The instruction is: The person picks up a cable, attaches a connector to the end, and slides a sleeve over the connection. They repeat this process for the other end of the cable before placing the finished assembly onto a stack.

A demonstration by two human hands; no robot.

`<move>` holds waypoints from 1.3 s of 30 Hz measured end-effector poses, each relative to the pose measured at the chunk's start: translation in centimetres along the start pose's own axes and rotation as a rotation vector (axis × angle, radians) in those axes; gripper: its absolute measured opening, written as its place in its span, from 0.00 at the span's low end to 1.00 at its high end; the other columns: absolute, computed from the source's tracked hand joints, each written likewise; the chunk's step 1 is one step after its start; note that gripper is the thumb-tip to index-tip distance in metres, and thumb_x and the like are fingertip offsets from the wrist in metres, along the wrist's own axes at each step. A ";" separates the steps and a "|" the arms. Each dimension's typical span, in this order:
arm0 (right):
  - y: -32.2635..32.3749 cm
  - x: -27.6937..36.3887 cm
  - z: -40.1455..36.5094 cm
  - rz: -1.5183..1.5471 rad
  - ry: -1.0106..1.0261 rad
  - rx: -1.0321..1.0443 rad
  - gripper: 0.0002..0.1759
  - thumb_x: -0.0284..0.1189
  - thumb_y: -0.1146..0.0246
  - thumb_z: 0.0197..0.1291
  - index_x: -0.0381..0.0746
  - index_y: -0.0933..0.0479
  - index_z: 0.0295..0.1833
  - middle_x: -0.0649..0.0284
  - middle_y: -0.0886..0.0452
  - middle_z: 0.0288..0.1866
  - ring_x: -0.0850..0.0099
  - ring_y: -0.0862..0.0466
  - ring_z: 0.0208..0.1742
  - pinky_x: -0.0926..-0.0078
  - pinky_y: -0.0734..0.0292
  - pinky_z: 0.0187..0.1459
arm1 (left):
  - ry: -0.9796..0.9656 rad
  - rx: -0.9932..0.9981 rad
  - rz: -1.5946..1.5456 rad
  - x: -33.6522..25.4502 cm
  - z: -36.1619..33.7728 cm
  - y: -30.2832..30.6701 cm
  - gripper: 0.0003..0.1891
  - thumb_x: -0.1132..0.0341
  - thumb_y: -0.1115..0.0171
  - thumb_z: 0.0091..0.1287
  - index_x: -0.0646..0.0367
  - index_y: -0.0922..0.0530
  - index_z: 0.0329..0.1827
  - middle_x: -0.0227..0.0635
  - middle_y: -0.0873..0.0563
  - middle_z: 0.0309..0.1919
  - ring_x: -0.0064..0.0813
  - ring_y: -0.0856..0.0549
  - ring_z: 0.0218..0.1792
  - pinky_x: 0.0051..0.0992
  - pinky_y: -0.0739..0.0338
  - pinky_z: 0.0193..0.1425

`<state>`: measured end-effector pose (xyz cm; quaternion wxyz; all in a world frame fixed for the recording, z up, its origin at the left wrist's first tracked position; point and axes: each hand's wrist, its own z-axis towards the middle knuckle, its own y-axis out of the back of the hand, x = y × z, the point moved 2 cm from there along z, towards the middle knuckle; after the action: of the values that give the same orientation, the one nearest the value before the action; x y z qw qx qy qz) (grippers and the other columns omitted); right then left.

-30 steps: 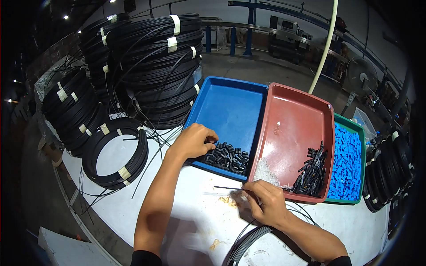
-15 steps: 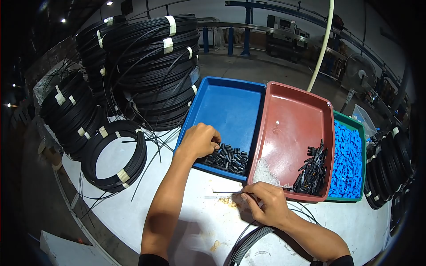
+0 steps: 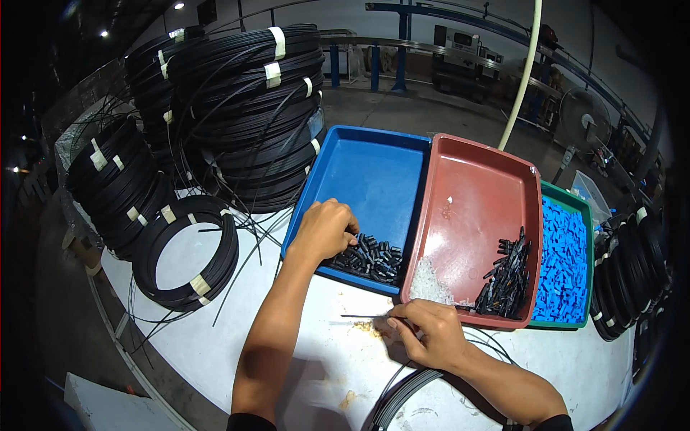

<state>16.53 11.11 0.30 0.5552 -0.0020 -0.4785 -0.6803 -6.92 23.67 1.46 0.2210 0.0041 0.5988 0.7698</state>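
Observation:
My left hand [image 3: 328,228] reaches over the near edge of the blue tray [image 3: 374,169], its curled fingertips at a pile of small black plastic connectors [image 3: 372,260]. Whatever is between those fingers is hidden by the hand. Above the table, my right hand [image 3: 431,329] pinches a thin black cable [image 3: 363,316] between thumb and fingers, the end pointing left. Below the right wrist lies a coil of the same kind of cable [image 3: 404,394].
A red tray [image 3: 478,179] holds clear bits and black parts. Beside it a green tray [image 3: 586,316] is full of blue pieces [image 3: 562,262]. Stacked black cable coils [image 3: 244,122] stand at the left, with a single coil [image 3: 228,255] nearer and more coils [image 3: 625,280] at right.
Almost nothing differs. The cable tip in my right hand has shifted slightly left and down; my left hand stays at the black connectors.

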 end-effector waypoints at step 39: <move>11.1 -1.5 -13.6 -0.142 -0.382 -0.349 0.03 0.25 0.31 0.60 0.37 0.14 0.36 0.58 0.11 0.32 0.62 0.12 0.31 0.66 0.24 0.38 | -0.155 0.124 -1.162 -20.6 -9.1 -7.4 0.09 0.73 0.29 0.69 0.66 0.12 0.49 0.37 0.08 0.37 0.21 0.10 0.36 0.22 0.15 0.42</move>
<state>32.73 4.18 -0.67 0.3969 -0.1923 -0.4490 -0.7771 11.63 9.54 -2.59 0.6493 -0.2555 0.5288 0.4832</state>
